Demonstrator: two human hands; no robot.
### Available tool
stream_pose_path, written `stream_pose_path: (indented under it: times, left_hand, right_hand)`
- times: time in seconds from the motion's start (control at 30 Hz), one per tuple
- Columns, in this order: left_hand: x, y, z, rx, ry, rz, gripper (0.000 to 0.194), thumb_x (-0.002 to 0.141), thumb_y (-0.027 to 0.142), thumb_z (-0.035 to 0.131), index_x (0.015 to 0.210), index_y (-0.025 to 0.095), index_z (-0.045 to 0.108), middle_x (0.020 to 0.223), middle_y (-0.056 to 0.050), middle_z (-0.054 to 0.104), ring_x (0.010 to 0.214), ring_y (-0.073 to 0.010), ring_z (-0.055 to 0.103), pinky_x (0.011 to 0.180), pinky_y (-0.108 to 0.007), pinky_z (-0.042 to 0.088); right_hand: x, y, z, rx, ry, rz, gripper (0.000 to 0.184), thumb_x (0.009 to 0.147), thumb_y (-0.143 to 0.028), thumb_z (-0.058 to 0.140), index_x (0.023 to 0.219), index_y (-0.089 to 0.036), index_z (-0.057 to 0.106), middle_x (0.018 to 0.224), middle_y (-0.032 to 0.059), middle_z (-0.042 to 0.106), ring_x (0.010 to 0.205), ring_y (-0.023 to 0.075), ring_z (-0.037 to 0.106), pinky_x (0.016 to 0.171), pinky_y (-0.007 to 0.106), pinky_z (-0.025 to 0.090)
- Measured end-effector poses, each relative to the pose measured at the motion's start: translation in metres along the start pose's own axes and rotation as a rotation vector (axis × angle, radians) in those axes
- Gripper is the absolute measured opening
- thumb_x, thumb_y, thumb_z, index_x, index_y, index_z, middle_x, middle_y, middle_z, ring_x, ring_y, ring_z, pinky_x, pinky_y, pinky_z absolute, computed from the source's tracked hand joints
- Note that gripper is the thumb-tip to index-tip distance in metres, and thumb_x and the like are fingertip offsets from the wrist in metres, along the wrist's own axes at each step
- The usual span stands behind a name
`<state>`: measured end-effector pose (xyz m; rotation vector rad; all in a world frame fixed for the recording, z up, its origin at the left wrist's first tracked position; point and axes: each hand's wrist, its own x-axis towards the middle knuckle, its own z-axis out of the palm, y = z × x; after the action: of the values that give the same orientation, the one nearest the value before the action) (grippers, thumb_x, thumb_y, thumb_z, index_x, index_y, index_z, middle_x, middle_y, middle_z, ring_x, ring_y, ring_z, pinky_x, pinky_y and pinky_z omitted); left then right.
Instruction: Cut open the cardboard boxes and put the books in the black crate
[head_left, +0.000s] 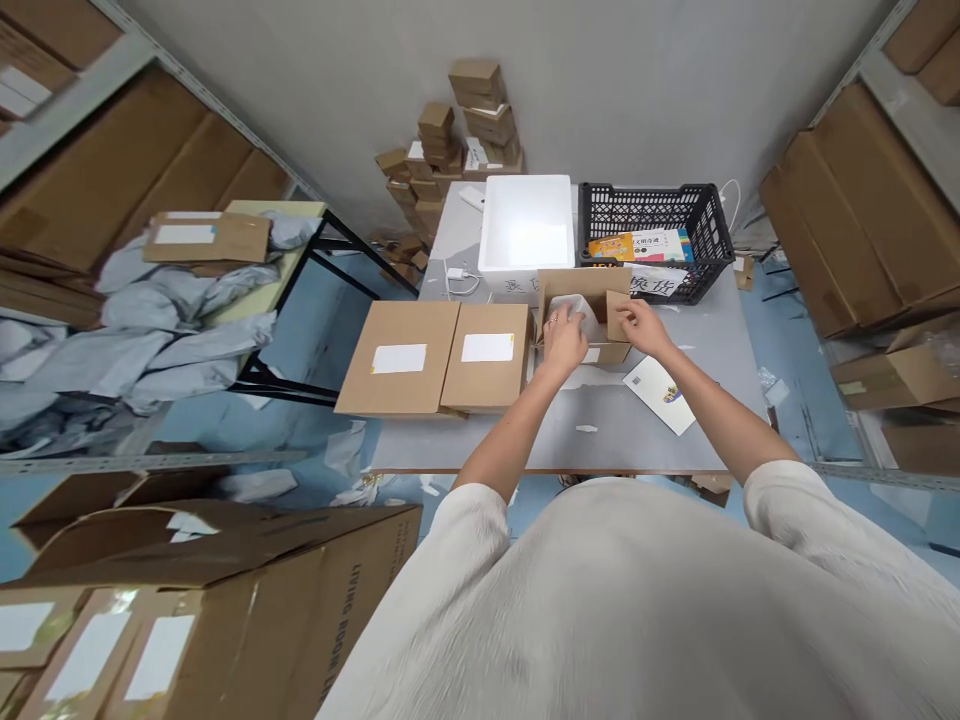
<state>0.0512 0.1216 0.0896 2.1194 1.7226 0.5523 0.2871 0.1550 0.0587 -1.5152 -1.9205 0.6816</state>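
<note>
An open cardboard box [585, 283] stands on the grey table, its flaps raised. Inside its left part lies a whitish, translucent wrapped item [589, 318]; what the wrapping covers cannot be made out. My left hand [566, 337] reaches into the box from the front, fingers curled over this item. At the box's right side, my right hand [646, 327] pinches the upright cardboard flap [616, 318] between thumb and fingers. A white printed card [660, 392] with a small coloured picture and a QR code lies on the table below my right hand.
Two closed cardboard boxes [397, 358] with white labels sit left of the open box. Behind it are a white foam bin [491, 225] and a black plastic crate [709, 235] with books. Grey parcels [135, 350] fill the left shelf; stacked cartons [487, 125] lean by the wall.
</note>
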Motion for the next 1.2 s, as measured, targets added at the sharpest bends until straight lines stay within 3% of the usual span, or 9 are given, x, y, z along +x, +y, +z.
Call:
stream_pose_path:
  times: [0.13,0.27,0.4,0.57,0.67,0.8,0.97,1.2]
  left_hand:
    - [-0.017,0.021,0.0,-0.086,0.044,0.133,0.04,0.102,0.012,0.047,0.13,0.023,0.073,0.138,-0.014,0.069,0.13,-0.0333,0.062,0.111,-0.05,0.051]
    - [-0.041,0.049,0.018,-0.175,-0.02,0.278,0.041,0.102,0.01,0.047,0.13,0.024,0.073,0.135,-0.01,0.072,0.126,-0.029,0.065,0.109,-0.045,0.052]
    - [-0.068,0.067,0.059,-0.272,-0.221,0.356,0.043,0.102,0.01,0.046,0.132,0.023,0.074,0.132,-0.009,0.075,0.126,-0.026,0.069,0.109,-0.041,0.054]
    - [-0.09,0.071,0.119,-0.283,-0.436,0.268,0.046,0.1,0.009,0.047,0.137,0.02,0.073,0.141,-0.011,0.075,0.137,-0.0284,0.068,0.118,-0.044,0.053]
    - [-0.1,0.069,0.149,-0.292,-0.528,0.206,0.049,0.101,0.011,0.047,0.143,0.018,0.071,0.148,-0.013,0.073,0.14,-0.0293,0.067,0.121,-0.045,0.053]
    - [-0.11,0.069,0.18,-0.311,-0.594,0.125,0.053,0.1,0.011,0.047,0.149,0.017,0.067,0.156,-0.014,0.069,0.145,-0.0298,0.064,0.124,-0.046,0.051]
    - [-0.111,0.072,0.216,-0.339,-0.629,0.011,0.059,0.097,0.008,0.052,0.154,0.016,0.064,0.163,-0.017,0.064,0.151,-0.0318,0.06,0.128,-0.048,0.049]
    - [-0.111,0.082,0.254,-0.378,-0.645,-0.084,0.068,0.091,0.007,0.059,0.157,0.024,0.062,0.172,-0.009,0.055,0.158,-0.0324,0.053,0.132,-0.049,0.045]
  right_hand:
    - [-0.019,0.031,-0.028,0.023,0.124,0.079,0.037,0.095,-0.029,0.058,0.123,-0.019,0.08,0.135,0.0146,0.074,0.102,0.0283,0.072,0.105,0.05,0.06]
    - [-0.047,0.07,-0.045,0.026,0.151,0.246,0.037,0.093,-0.032,0.06,0.121,-0.018,0.081,0.131,0.0139,0.078,0.1,0.0276,0.074,0.107,0.051,0.059]
    - [-0.094,0.105,-0.045,-0.002,0.038,0.478,0.038,0.091,-0.027,0.06,0.122,-0.017,0.081,0.127,0.0139,0.082,0.104,0.0276,0.076,0.107,0.047,0.059]
    - [-0.159,0.134,-0.034,-0.157,-0.21,0.707,0.039,0.091,-0.028,0.068,0.128,-0.019,0.08,0.135,0.0134,0.081,0.121,0.0313,0.076,0.104,0.041,0.06]
    - [-0.181,0.148,-0.032,-0.303,-0.317,0.754,0.049,0.093,-0.028,0.069,0.14,-0.02,0.076,0.145,0.0158,0.077,0.137,0.0359,0.068,0.112,0.046,0.056]
    - [-0.186,0.165,-0.034,-0.435,-0.372,0.713,0.06,0.095,-0.026,0.063,0.155,-0.019,0.066,0.159,0.0171,0.067,0.149,0.0397,0.057,0.12,0.054,0.048]
    - [-0.181,0.178,-0.033,-0.473,-0.438,0.664,0.064,0.097,-0.024,0.058,0.161,-0.019,0.057,0.166,0.0174,0.059,0.152,0.039,0.051,0.121,0.052,0.043]
    - [-0.177,0.19,-0.029,-0.477,-0.448,0.653,0.072,0.099,-0.027,0.056,0.169,-0.019,0.043,0.171,0.0185,0.052,0.155,0.0402,0.044,0.124,0.056,0.037]
